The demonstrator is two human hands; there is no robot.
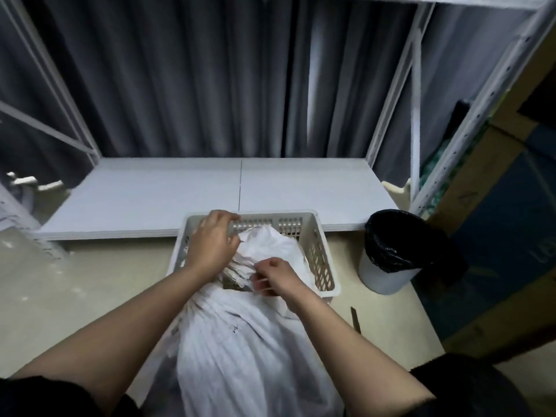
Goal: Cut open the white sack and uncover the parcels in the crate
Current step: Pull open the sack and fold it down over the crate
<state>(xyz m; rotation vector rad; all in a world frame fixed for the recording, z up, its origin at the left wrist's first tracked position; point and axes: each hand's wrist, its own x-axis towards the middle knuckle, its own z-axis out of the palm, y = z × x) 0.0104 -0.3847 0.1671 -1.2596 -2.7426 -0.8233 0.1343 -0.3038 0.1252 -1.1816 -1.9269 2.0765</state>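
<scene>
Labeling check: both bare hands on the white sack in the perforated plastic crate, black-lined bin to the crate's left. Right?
Not quite. The head view shows the grey round bin with a black liner right of the white perforated plastic crate, not left. Both hands, left hand and right hand, do grip the white sack.

A black-lined bin [391, 254] stands right of a low white shelf [210, 191], grey curtains [180, 79] behind.

No text, label, brand or number can be read here. The blue and brown printed cardboard boxes [496, 224] stacked at the right carry faint pale markings, among them a triangle-like sign, but all are too blurred to make out. The small dark marks on the crumpled white woven sack [240, 341] form no legible characters.
</scene>
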